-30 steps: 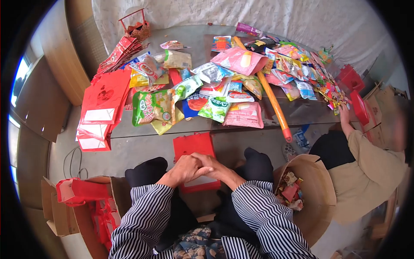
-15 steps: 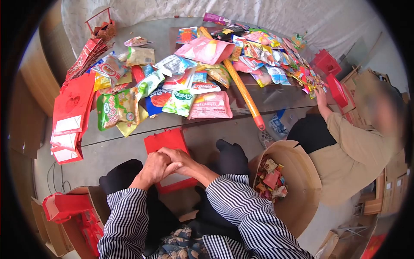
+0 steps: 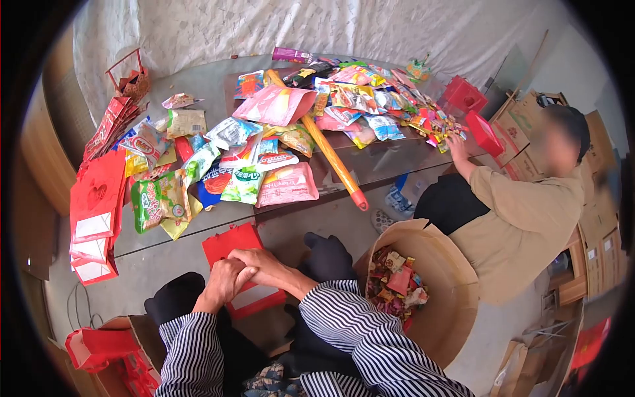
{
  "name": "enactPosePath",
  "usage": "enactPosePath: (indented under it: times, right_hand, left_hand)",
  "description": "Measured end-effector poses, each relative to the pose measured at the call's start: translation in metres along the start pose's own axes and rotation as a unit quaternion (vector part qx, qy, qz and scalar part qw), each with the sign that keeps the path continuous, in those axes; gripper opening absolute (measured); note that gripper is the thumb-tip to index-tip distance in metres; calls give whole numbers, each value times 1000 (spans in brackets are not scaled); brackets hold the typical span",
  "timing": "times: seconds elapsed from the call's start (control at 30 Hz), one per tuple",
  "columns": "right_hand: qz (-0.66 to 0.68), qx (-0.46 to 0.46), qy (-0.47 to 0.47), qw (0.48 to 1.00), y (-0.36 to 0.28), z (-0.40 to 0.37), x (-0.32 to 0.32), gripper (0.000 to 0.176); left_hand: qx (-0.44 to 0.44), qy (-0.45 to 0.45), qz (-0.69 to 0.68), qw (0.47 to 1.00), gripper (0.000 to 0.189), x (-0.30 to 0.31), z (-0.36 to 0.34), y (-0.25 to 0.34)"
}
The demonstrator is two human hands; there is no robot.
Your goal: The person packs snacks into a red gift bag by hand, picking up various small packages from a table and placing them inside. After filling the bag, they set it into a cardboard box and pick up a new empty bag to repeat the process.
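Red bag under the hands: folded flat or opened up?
Folded flat. The red bag lies as one sheet, no mouth gaping, with the left hand and right hand on top.

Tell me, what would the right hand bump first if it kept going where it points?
Probably the left hand: the right hand points left across the red bag, and the two hands seem to touch.

Red bag [image 3: 228, 239]; black-white striped sleeves [image 3: 357, 331]; lap fabric [image 3: 268, 384] perhaps floral.
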State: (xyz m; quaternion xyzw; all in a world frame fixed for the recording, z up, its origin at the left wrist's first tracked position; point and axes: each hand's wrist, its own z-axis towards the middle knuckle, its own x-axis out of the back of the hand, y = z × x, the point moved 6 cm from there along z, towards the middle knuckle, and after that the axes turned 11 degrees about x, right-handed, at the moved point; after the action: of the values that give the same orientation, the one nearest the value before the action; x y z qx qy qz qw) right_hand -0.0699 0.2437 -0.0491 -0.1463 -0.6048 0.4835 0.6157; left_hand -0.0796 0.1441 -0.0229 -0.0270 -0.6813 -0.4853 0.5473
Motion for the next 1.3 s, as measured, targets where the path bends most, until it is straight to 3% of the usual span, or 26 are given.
enactPosePath:
  times: [0.1, 0.2, 0.27, 0.33, 0.4, 0.47, 0.53, 0.6, 0.67, 0.83, 0.93, 1.1, 1.2, 1.3]
  right_hand:
    - [-71, 52, 67, 994, -24, -13, 37, 37]
    - [-67, 41, 137, 987, -60, -18, 87, 41]
    - [-48, 58, 243, 967, -84, -22, 130, 42]
    - [-41, 102, 372, 922, -104, -27, 172, 36]
    - [-46, 103, 475, 873, -75, -29, 200, 15]
    - [-63, 79, 409, 907, -74, -27, 192, 13]
    - [-53, 110, 302, 946, -94, -22, 157, 28]
    - [-78, 156, 286, 942, -96, -21, 127, 31]
    - [-50, 115, 282, 951, -81, -21, 106, 30]
    - [-69, 33, 248, 966, -36, -31, 71, 28]
    - [-61, 60, 242, 967, -37, -30, 67, 30]
    - [-63, 49, 208, 975, -39, -26, 55, 31]
    - [-55, 37, 186, 980, -36, -22, 48, 30]
    - [-49, 29, 177, 983, -36, -19, 44, 30]
  left_hand:
    - [22, 3, -67, 998, 53, 1, -3, 3]
    - [11, -17, -50, 999, 52, 1, -4, 1]
    - [11, -21, -55, 998, 52, 6, -4, 6]
    - [3, -13, -55, 998, 52, 9, -4, 11]
    - [9, -3, -67, 998, 54, 8, -4, 11]
    - [29, -12, -59, 998, 56, 7, -2, 8]
    - [52, -6, -68, 996, 53, 4, -5, 4]
    - [67, 4, -70, 995, 49, 11, -1, 9]
    - [93, 28, -63, 993, 39, 14, -3, 10]
    - [3, 58, 26, 998, 33, 21, -7, 17]
    - [-22, 78, 56, 995, 33, 39, -12, 27]
    - [16, 99, 38, 994, 31, 79, -28, 27]
    - [83, 98, 30, 991, 29, 83, -36, 3]
    - [85, 86, 101, 987, 28, 69, -43, -9]
